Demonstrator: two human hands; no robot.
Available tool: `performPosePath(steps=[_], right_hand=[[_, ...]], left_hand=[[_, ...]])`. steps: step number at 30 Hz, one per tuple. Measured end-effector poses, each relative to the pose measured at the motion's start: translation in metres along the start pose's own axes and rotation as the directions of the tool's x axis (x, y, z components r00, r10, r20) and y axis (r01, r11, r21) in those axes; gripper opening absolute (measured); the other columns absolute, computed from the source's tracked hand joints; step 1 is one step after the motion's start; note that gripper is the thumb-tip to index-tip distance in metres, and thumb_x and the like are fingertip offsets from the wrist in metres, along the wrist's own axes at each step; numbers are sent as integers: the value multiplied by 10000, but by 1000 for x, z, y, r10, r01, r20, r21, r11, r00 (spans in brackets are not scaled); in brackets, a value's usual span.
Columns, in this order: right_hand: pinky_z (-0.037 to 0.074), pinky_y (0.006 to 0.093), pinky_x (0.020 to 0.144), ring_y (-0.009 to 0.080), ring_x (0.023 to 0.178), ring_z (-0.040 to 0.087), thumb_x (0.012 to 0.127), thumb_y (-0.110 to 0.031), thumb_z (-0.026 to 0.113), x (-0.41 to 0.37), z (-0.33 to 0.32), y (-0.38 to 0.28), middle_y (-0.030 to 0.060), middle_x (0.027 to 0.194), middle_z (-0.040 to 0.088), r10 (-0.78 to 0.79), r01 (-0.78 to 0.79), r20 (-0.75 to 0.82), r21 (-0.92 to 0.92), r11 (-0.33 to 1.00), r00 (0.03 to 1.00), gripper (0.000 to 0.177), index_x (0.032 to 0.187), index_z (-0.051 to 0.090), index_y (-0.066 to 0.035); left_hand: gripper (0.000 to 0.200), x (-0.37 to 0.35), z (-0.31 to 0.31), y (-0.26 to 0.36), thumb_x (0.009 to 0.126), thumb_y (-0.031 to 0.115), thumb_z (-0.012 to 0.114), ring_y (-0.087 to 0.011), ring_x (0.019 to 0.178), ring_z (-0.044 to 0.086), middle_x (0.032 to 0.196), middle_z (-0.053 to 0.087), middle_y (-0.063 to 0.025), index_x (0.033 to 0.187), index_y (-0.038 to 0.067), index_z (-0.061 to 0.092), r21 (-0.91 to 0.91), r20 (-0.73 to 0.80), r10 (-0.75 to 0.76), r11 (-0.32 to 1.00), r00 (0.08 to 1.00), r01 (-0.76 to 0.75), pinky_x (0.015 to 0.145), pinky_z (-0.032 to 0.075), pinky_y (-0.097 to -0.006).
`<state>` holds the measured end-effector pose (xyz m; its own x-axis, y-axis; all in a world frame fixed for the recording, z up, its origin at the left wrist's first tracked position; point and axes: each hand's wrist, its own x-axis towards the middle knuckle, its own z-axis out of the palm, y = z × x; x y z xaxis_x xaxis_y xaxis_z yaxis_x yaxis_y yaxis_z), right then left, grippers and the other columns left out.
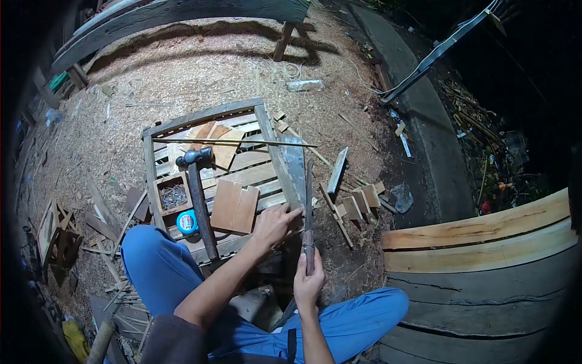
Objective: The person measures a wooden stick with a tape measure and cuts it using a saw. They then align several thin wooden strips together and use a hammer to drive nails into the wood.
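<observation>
My right hand [310, 281] is closed round the brown handle of a long, narrow-bladed tool [309, 203], whose blade points away from me. My left hand [276, 224] is beside the blade, fingers curled and fingertips close to its lower part; what they hold, if anything, is too small to make out. Left of it, a notched wooden piece [234, 206] lies on the slatted wooden frame [277, 151]. A hammer [202, 200] rests there too, near a blue tape measure [187, 222] and a small box of nails [173, 195].
More thin wooden pieces [225, 147] and a long thin stick [242, 142] lie across the slats. Wood offcuts [361, 201] are on the ground at right, by wide planks [479, 242]. A bench [182, 21] stands beyond the shavings.
</observation>
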<state>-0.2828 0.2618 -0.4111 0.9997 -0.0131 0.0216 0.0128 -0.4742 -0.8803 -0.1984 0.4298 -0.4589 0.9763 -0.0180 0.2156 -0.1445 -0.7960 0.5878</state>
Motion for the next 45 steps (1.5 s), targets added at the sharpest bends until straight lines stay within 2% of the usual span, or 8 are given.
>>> performPosePath(steps=[2, 4, 11, 13, 25, 29, 34, 45], right_hand=[[528, 319, 843, 155, 958, 633, 1074, -129, 590, -1, 0, -3, 127, 1065, 669, -2, 2, -9, -15, 1000, 1000, 346, 1331, 579, 103], [585, 451, 823, 439, 1042, 730, 1036, -199, 642, -1, 0, -5, 321, 1098, 721, 9, -9, -42, 10, 1000, 999, 407, 1324, 615, 87], [576, 435, 872, 410, 1070, 737, 1042, -210, 635, 0, -4, -15, 315, 1134, 722, 58, -58, -25, 21, 998, 998, 424, 1345, 607, 85], [538, 343, 886, 199, 998, 673, 1073, -208, 603, -1, -4, -22, 189, 1139, 702, 77, -77, 14, -11, 997, 997, 428, 1355, 577, 112], [508, 356, 1018, 234, 1221, 642, 1067, -162, 601, 21, -27, -70, 233, 1384, 646, -29, 51, -231, 92, 994, 972, 473, 1434, 537, 129], [502, 359, 1035, 251, 1217, 654, 1053, -150, 605, -11, -46, -66, 273, 1356, 662, 110, -111, 22, 26, 993, 994, 473, 1427, 544, 133], [572, 340, 848, 199, 1046, 731, 1056, -126, 606, -25, -50, -71, 267, 1185, 741, 56, -54, 20, -60, 997, 998, 434, 1418, 564, 110], [571, 344, 877, 276, 1099, 743, 1044, -119, 615, -13, -67, -97, 300, 1246, 706, 104, -88, 82, -177, 980, 991, 420, 1397, 580, 108]], left_hand=[[542, 0, -3, 1, 811, 102, 731, -360, 963, 698, 1078, 664, -135, 1341, 195, 665, 0, 16, 8, 1000, 1000, -8, 780, 565, -464], [599, -1, -6, 1, 770, 106, 780, -359, 978, 695, 1098, 662, -134, 1349, 190, 653, 3, 28, 11, 1000, 1000, -11, 794, 567, -467], [682, 1, -10, 2, 723, 143, 846, -365, 986, 692, 1146, 652, -126, 1366, 200, 626, -2, 111, -19, 1000, 994, 19, 793, 565, -473], [681, 2, -9, 2, 724, 154, 848, -366, 981, 694, 1144, 651, -125, 1366, 203, 626, -4, 130, -12, 1000, 991, 13, 786, 564, -475], [433, 3, 3, -3, 879, 181, 702, -322, 873, 718, 1003, 613, -120, 1303, 201, 614, 69, 32, 112, 991, 993, -114, 710, 581, -440], [410, 4, 6, -3, 900, 160, 667, -312, 832, 722, 987, 616, -115, 1304, 211, 610, 70, 25, 84, 994, 996, -86, 666, 586, -435], [383, 3, 4, -3, 903, 155, 662, -312, 794, 726, 961, 627, -110, 1279, 222, 625, 71, 18, 88, 993, 996, -89, 629, 589, -441], [446, 3, 2, 2, 898, 88, 608, -290, 831, 730, 936, 642, -98, 1304, 270, 639, 78, 31, 82, 993, 996, -85, 633, 592, -428]])
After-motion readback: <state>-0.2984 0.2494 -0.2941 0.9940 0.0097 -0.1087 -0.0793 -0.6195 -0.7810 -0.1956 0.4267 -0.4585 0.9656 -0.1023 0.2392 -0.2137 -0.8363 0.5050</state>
